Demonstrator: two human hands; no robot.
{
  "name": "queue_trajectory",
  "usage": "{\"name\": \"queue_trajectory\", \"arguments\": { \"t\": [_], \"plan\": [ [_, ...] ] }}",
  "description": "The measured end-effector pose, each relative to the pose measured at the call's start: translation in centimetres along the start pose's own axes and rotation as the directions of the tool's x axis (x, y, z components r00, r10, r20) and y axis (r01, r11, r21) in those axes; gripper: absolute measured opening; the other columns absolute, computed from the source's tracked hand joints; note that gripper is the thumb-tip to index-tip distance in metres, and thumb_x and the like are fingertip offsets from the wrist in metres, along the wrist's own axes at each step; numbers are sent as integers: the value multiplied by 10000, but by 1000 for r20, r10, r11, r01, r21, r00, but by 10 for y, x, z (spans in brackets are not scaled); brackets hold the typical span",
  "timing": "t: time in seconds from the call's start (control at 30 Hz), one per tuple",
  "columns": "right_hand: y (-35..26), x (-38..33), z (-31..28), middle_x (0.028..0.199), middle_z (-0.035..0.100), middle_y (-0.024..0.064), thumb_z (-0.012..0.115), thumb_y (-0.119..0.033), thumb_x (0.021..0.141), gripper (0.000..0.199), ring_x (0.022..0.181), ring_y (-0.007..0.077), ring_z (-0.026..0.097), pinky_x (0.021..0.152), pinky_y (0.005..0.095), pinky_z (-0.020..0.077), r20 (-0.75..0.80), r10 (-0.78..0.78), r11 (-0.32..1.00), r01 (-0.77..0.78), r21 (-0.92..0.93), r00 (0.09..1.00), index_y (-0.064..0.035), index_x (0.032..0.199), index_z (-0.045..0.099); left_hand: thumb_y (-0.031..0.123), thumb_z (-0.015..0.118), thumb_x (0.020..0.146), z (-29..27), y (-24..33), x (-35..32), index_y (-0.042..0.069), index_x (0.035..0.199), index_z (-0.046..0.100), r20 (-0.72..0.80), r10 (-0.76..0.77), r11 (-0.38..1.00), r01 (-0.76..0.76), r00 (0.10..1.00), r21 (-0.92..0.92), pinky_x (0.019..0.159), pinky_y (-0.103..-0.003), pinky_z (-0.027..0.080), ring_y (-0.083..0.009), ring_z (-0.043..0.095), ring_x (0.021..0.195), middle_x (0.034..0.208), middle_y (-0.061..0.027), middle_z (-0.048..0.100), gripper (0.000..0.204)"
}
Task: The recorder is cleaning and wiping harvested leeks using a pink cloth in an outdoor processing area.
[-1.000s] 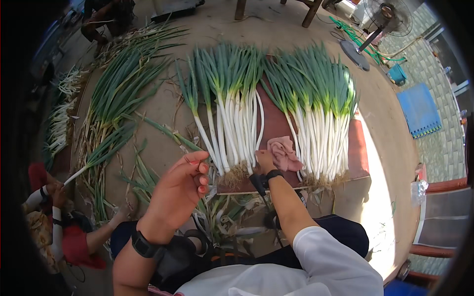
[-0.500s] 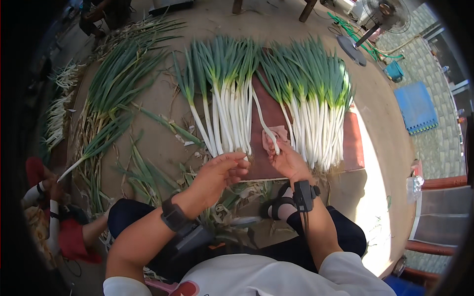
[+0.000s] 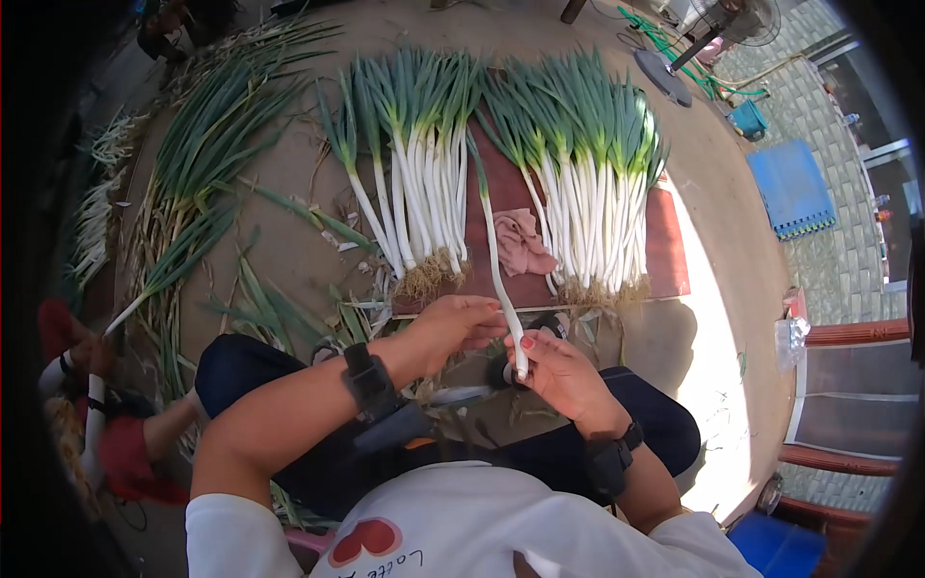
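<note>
The right hand (image 3: 559, 371) is curled around the white root end of a single leek (image 3: 496, 265), thumb and fingers pinching the stalk near its base, so the hand is closed to a narrow grip on it. The left hand (image 3: 462, 323) sits just beside it, fingers bent and closed loosely over the same stalk a little higher up, touching the white part; whether it grips firmly or only rests there is hard to tell. The leek runs up and away from the hands, its white shaft crossing the front edge of a reddish-brown board (image 3: 665, 255) and its green top lying between two rows of cleaned leeks. The left row of leeks (image 3: 419, 173) lies with roots toward the person and green leaves fanned away; the right row of leeks (image 3: 593, 183) lies the same way, well packed, on the board. A crumpled pinkish cloth (image 3: 525, 241) rests on the board between the rows, just right of the held stalk. To the person's left, a heap of untrimmed leeks (image 3: 198, 183) and loose trimmings (image 3: 260, 308) spread over the ground. Both wrists wear dark straps, and the person's dark trousers (image 3: 251, 371) fill the space below the hands. A second person's hand (image 3: 87, 352) shows at the far left edge, apart from the work.
</note>
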State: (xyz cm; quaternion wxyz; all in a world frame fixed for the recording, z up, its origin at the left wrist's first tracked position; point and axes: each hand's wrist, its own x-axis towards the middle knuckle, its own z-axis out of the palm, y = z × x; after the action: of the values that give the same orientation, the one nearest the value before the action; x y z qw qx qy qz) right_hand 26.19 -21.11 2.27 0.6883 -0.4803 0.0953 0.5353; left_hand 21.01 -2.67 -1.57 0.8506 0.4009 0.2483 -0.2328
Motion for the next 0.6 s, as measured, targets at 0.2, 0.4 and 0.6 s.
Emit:
{"name": "queue_trajectory", "arguments": {
  "t": [0.2, 0.4, 0.6],
  "plan": [
    [-13, -10, 2, 799, 531, 15, 553, -194, 848, 231, 642, 74, 468, 547, 209, 361, -123, -50, 990, 65, 121, 991, -6, 983, 543, 241, 470, 898, -10, -6, -11, 27, 1157, 469, 51, 1, 999, -2, 999, 33, 755, -240, 446, -114, 552, 915, 1062, -85, 592, 336],
    [-96, -33, 1, 785, 522, -1, 572, -154, 825, 203, 634, 51, 420, 505, 191, 305, -106, -221, 975, 218, -42, 969, -21, 975, 540, 225, 479, 894, -3, 10, -15, -28, 1225, 391, 129, -21, 1000, 19, 991, 15, 855, -285, 428, -181, 543, 1014, 1146, -127, 547, 426],
    [-74, -58, 25, 776, 531, 18, 530, -150, 863, 166, 569, 27, 382, 493, 168, 302, -115, -148, 915, 92, -393, 982, -34, 975, 491, 214, 447, 907, 36, 30, 18, -28, 1267, 323, 227, 120, 973, -68, 967, -222, 938, -328, 384, -236, 496, 1099, 1246, -146, 461, 452]
  ]
}}
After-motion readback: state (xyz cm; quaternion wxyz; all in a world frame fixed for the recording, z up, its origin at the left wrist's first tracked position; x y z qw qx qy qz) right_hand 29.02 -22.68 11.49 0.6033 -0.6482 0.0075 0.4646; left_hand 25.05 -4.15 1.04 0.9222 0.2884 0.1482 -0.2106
